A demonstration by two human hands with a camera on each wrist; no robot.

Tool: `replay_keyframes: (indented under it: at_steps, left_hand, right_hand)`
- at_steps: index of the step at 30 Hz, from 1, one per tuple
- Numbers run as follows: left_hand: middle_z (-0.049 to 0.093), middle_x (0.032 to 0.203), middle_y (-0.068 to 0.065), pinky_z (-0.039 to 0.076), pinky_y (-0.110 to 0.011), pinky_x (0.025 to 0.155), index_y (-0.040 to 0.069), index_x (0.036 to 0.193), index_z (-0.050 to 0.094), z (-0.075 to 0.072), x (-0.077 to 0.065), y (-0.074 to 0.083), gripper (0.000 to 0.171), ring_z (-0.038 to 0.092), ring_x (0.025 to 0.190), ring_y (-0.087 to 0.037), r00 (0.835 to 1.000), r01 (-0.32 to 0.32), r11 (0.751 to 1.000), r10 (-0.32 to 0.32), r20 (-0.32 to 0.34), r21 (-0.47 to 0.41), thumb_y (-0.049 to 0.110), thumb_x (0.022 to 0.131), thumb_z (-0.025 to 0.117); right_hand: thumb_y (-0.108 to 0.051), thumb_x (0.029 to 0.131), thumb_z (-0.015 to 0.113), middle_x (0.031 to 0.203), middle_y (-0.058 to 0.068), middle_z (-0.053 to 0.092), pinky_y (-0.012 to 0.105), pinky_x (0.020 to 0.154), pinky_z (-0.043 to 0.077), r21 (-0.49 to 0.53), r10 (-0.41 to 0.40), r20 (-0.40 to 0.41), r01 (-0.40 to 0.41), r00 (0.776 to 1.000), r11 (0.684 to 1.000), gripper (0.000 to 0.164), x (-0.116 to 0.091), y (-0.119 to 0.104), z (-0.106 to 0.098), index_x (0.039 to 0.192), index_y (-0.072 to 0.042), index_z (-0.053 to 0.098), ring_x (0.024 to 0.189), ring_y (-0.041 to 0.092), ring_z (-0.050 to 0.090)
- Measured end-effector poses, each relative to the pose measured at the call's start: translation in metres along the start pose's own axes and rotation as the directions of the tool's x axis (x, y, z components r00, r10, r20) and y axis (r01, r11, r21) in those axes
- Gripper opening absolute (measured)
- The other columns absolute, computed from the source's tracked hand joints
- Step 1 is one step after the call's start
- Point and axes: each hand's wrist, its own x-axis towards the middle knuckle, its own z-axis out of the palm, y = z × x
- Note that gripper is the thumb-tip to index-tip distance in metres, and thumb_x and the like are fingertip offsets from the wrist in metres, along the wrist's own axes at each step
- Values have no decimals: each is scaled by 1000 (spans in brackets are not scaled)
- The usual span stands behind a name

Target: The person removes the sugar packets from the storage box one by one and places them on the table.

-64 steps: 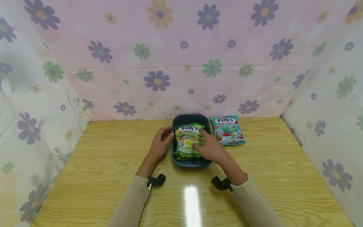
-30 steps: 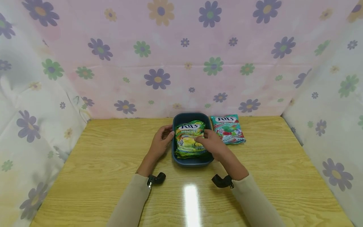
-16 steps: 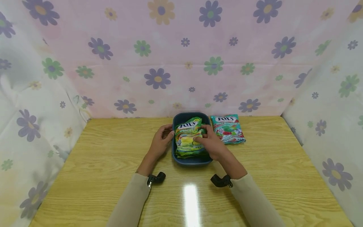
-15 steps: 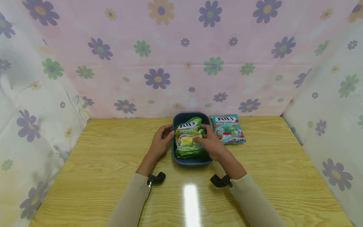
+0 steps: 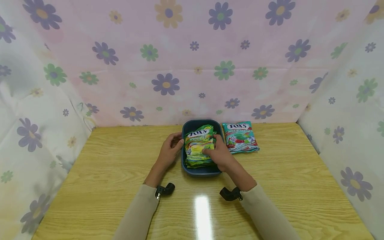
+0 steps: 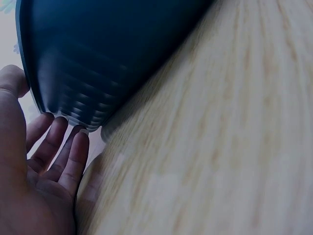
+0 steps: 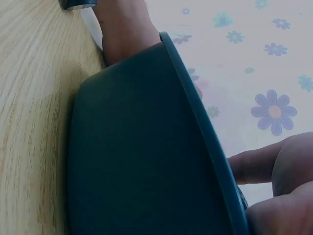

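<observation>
A dark blue plastic bin (image 5: 201,172) sits on the table near the back wall. Inside it leans a green Fox's Spring Tea candy bag (image 5: 195,146), with more green bags behind or under it. My right hand (image 5: 223,156) reaches over the bin's right rim and pinches that bag at its right edge, thumb on the front; the fingers behind are partly hidden. On the other side, my left hand (image 5: 168,151) steadies the bin. In the left wrist view its fingertips (image 6: 78,142) touch the bin's outer wall and the thumb lies near the rim.
Just right of the bin, a teal Fox's Mint Blossom candy bag (image 5: 240,137) lies flat on the wooden table (image 5: 120,173). A flowered cloth wall (image 5: 192,83) stands close behind the bin, with similar cloth at both sides.
My right hand has shifted from the bag's front to its right edge, then slightly left. The Spring Tea bag has tilted a little and moved slightly left. The left hand stays put.
</observation>
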Motion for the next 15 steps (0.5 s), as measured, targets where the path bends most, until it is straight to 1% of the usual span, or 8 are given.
replay_keyframes:
  at_steps: [3,8,10,13,15]
  left_hand:
    - [58,141,-24,50,-22,99,0,151,52,0,0,0,43,58,131,-37,1000,-3,1000,3,1,7,13,111,58]
    - [58,141,-24,51,-26,101,1,151,53,0,0,1,43,58,131,-36,1000,-1,1000,1,-2,7,14,111,59]
    - [58,141,-23,51,-27,101,1,151,53,0,0,1,43,59,131,-35,1000,2,1000,-2,-1,6,14,111,59]
    - [58,142,-24,51,-32,103,0,152,52,1,0,0,44,58,132,-36,1000,3,1000,-3,2,7,14,111,59]
    - [57,143,-26,51,-37,106,-1,153,51,1,0,-1,45,58,132,-38,1000,1,1000,-1,2,2,13,111,58]
  right_hand:
    - [-4,104,64,170,34,9,68,122,27,9,-4,-10,4,1000,1000,82,0,-1,1,166,-5,10,157,53,15]
    - [-3,104,64,171,32,7,67,122,27,21,-14,-16,14,1000,1000,81,-1,-2,0,166,-4,12,159,51,9]
    - [-2,104,64,172,32,7,67,122,28,27,-18,-19,18,1000,999,81,-2,-2,0,166,-4,12,160,50,8]
    - [0,103,64,171,33,8,66,121,30,39,-21,-19,21,1000,999,82,-3,-2,-1,167,-3,12,159,50,13]
    - [0,103,64,170,33,10,66,120,31,43,-21,-21,22,1000,999,83,-3,-2,-1,167,-3,11,158,50,16]
